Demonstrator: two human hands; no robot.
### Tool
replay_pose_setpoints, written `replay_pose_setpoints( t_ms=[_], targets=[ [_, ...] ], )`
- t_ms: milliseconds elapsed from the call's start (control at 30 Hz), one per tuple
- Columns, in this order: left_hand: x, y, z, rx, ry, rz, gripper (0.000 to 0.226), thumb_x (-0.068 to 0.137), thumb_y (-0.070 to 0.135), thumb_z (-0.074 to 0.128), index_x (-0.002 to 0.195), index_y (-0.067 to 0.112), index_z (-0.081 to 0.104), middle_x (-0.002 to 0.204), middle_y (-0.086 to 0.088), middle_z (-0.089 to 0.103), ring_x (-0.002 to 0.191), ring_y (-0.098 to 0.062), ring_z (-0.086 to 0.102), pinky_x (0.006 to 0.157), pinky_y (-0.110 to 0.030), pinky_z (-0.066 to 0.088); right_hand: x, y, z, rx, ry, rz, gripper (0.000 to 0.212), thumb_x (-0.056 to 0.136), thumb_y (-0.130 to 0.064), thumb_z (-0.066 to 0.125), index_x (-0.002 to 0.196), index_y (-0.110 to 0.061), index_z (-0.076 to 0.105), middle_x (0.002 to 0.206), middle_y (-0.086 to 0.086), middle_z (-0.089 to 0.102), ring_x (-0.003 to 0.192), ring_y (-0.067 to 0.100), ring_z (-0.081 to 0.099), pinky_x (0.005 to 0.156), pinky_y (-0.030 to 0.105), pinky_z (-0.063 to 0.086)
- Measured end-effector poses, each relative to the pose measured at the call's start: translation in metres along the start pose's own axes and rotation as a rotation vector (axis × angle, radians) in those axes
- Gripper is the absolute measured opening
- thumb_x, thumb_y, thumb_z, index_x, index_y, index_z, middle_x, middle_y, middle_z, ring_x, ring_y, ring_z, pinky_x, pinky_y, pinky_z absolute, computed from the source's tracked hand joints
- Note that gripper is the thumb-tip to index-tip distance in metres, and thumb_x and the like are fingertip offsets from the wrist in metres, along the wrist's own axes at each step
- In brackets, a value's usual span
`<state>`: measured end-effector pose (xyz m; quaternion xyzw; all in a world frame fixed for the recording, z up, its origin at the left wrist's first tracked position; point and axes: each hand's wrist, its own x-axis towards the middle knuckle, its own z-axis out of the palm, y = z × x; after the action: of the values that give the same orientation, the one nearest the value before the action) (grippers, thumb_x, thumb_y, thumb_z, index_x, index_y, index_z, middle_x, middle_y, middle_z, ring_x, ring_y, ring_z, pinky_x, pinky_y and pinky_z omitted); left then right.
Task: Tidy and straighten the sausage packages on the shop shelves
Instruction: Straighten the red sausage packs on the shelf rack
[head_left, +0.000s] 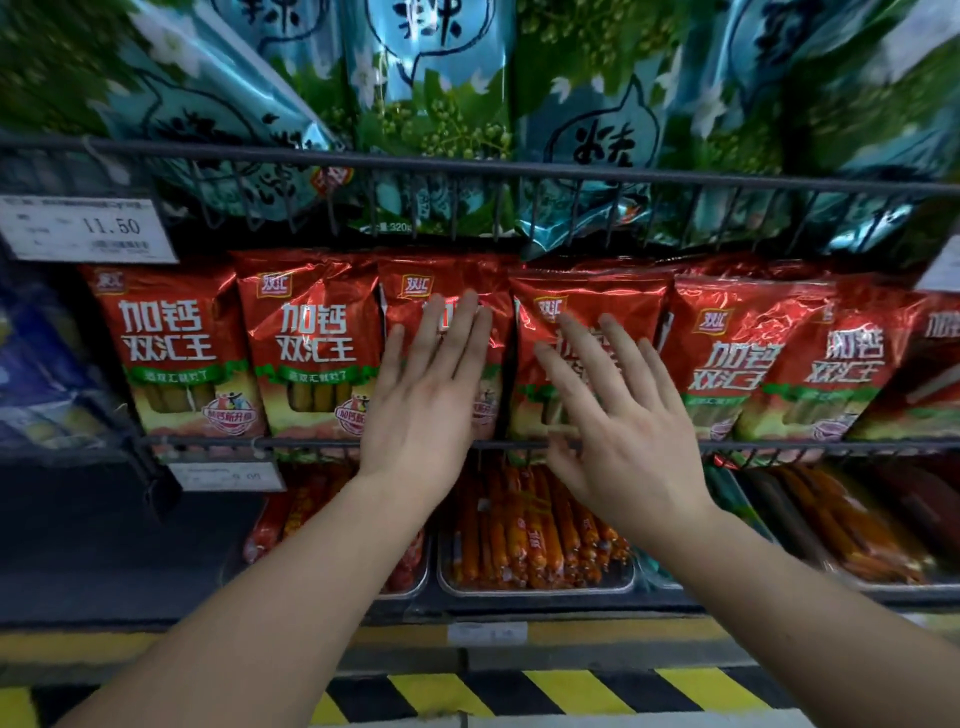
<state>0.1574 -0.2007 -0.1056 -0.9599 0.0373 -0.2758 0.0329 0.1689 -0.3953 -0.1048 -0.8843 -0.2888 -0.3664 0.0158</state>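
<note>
Both hands lie flat and hold nothing on the middle shelf's row of red packs (311, 343). The left grip (426, 400), fingers straight and together, presses the third pack (410, 283). The right grip (618, 431), fingers spread, covers the fourth pack (587, 296) at its 3 o'clock; blur hides whether it touches. The row stands behind the wire rail (311, 441), under the teal bags (431, 104) at 12 o'clock and above the trays (535, 587) of loose sausages at 6 o'clock.

The job looks about half done on this shelf. The two packs at 9 o'clock of the hands stand upright and face forward. The two under the hands appear nearly squared. The packs at 3 o'clock (727, 358) lean and overlap, and seem the part left to straighten. The other shelves cannot be judged.
</note>
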Motion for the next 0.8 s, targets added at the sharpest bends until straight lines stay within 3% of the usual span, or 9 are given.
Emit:
replay_pose_setpoints(
  t_ms=[100, 267, 400, 600, 800],
  targets=[
    [0.010, 0.000, -0.003, 0.056, -0.041, 0.002, 0.118, 0.081, 0.030, 0.076, 0.154, 0.019, -0.015, 0.162, -0.001, -0.022, 0.148, -0.025, -0.022, 0.121, -0.044, -0.007, 0.002, 0.006, 0.007, -0.001, -0.103, 0.002, 0.091, 0.084, -0.042, 0.066, 0.158, -0.021, 0.016, 0.166, 0.004, 0.006, 0.152, 0.033, 0.003, 0.121, 0.054, 0.014],
    [0.019, 0.002, 0.000, 0.116, -0.060, -0.008, 0.127, 0.073, 0.052, 0.078, 0.154, 0.020, -0.015, 0.163, -0.002, -0.018, 0.149, -0.027, -0.019, 0.122, -0.048, -0.001, 0.007, 0.014, 0.013, 0.050, -0.139, -0.003, 0.096, 0.084, -0.049, 0.064, 0.158, -0.025, 0.009, 0.166, 0.001, -0.002, 0.152, 0.030, -0.005, 0.122, 0.054, 0.010],
    [0.023, 0.002, 0.001, 0.149, -0.068, -0.020, 0.129, 0.070, 0.064, 0.074, 0.154, 0.022, -0.014, 0.163, -0.001, -0.017, 0.150, -0.027, -0.016, 0.121, -0.047, -0.004, 0.010, 0.021, 0.014, 0.079, -0.131, -0.019, 0.097, 0.083, -0.052, 0.065, 0.158, -0.027, 0.010, 0.166, -0.002, -0.001, 0.152, 0.027, -0.005, 0.123, 0.050, 0.007],
    [0.032, 0.010, -0.007, 0.075, -0.069, -0.080, 0.120, 0.070, 0.067, 0.070, 0.156, 0.025, -0.002, 0.165, 0.003, -0.002, 0.151, -0.028, -0.003, 0.120, -0.050, 0.011, 0.012, 0.026, 0.015, 0.102, -0.082, -0.047, 0.090, 0.083, -0.046, 0.067, 0.157, -0.026, 0.020, 0.165, -0.002, 0.010, 0.152, 0.027, 0.006, 0.122, 0.049, 0.016],
    [0.021, 0.010, 0.000, 0.020, -0.039, -0.106, 0.116, 0.070, 0.065, 0.070, 0.157, 0.026, 0.003, 0.164, 0.001, 0.010, 0.151, -0.030, 0.005, 0.119, -0.052, 0.021, 0.010, 0.028, 0.016, 0.085, -0.080, -0.058, 0.088, 0.085, -0.043, 0.064, 0.157, -0.026, 0.018, 0.166, 0.000, 0.008, 0.152, 0.028, 0.004, 0.122, 0.050, 0.015]
  ],
)
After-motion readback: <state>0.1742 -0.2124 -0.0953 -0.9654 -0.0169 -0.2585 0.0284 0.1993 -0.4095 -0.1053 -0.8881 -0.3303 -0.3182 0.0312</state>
